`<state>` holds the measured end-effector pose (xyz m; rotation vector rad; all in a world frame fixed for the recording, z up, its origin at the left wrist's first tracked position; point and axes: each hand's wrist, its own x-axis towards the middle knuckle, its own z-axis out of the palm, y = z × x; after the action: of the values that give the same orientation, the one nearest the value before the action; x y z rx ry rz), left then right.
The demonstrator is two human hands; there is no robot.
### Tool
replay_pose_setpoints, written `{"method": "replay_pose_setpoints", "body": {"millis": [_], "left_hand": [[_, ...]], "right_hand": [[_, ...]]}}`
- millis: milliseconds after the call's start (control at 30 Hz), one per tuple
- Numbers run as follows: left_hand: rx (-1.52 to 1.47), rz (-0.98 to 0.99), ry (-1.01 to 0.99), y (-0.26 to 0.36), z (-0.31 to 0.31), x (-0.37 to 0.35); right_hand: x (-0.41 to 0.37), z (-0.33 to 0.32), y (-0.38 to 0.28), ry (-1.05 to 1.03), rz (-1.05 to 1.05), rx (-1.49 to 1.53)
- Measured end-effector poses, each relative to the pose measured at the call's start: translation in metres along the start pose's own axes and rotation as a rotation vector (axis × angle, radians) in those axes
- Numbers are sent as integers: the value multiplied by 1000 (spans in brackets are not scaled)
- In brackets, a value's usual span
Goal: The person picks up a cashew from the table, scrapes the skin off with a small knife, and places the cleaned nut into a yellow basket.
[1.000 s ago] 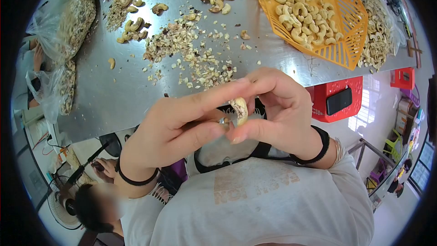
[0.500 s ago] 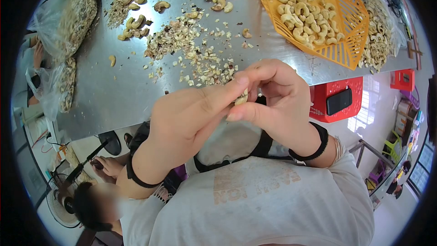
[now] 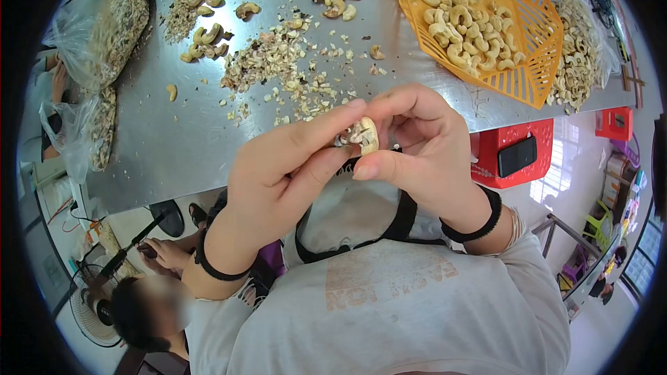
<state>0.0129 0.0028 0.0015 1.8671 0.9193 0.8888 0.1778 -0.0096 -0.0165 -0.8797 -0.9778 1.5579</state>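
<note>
Just above the near edge of the bench (image 3: pixel 174 146), the left hand (image 3: pixel 278 180) and right hand (image 3: pixel 420 149) pinched one cashew (image 3: pixel 366 134) between fingertips, each grip clamped on it.

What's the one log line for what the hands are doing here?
left hand: fingers pinch cashew | right hand: fingers pinch same cashew | orange basket: on table, holds nuts

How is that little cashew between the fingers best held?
Probably end to end, coming from the right: thumb under, forefinger over, as the right hand does. The cashew is small and curved, standing roughly upright, so that pinch leaves its darker left side bare for the left hand.
</note>
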Motion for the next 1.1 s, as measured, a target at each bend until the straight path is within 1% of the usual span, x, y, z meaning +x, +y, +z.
{"method": "replay_pose_setpoints", "body": {"millis": [33, 67, 133, 200, 267, 333, 467, 533, 567, 633, 667, 733, 767, 833, 867, 933, 1067, 1100], "left_hand": [[-62, -70, -18, 1, -2, -1], [-62, -70, -18, 3, -3, -2], [-168, -225, -79, 6, -6, -4], [-183, -218, -89, 6, -5, -5], [-198, -211, -98, 6, -4, -5], [-289, -253, -105, 7, -3, -4], [-335, -278, -107, 8, -3, -4], [-134, -174, -60, 7, 1, -5], [-134, -174, -60, 5, 3, -5], [129, 53, 60, -1, 9, -5], [129, 52, 62, -2, 11, -5], [332, 174, 148, -2, 13, -4], [332, 173, 149, -5, 14, -4], [435, 286, 261, -11, 17, -4], [435, 286, 262, -14, 18, -4], [526, 355, 332, -18, 20, -4], [547, 321, 331, -14, 21, -5], [480, 297, 319, -14, 21, -4]], "right_hand": [[0, 0, 0, -9, -6, -10], [1, 0, 0, -17, -12, -20], [0, -1, 0, -19, 1, -2], [0, -1, 1, -21, 15, 15], [0, -1, 1, -31, -24, 33], [-1, -1, 2, -35, -29, 76], [-4, 2, 3, -23, -17, 171], [-4, 2, 5, -30, -17, 187], [-4, 2, 6, -36, -17, 203], [-3, 2, 6, -25, -23, 193], [-3, 3, 6, -14, -27, 183], [-3, 5, 7, 2, -11, 196], [-4, 5, 8, 21, 4, 209], [-4, 7, 7, 29, 3, 214], [-3, 8, 7, 39, 0, 218], [-4, 9, 7, 47, 24, 252], [-3, 8, 9, 32, 57, 331], [-3, 8, 9, 32, 57, 331]]}}
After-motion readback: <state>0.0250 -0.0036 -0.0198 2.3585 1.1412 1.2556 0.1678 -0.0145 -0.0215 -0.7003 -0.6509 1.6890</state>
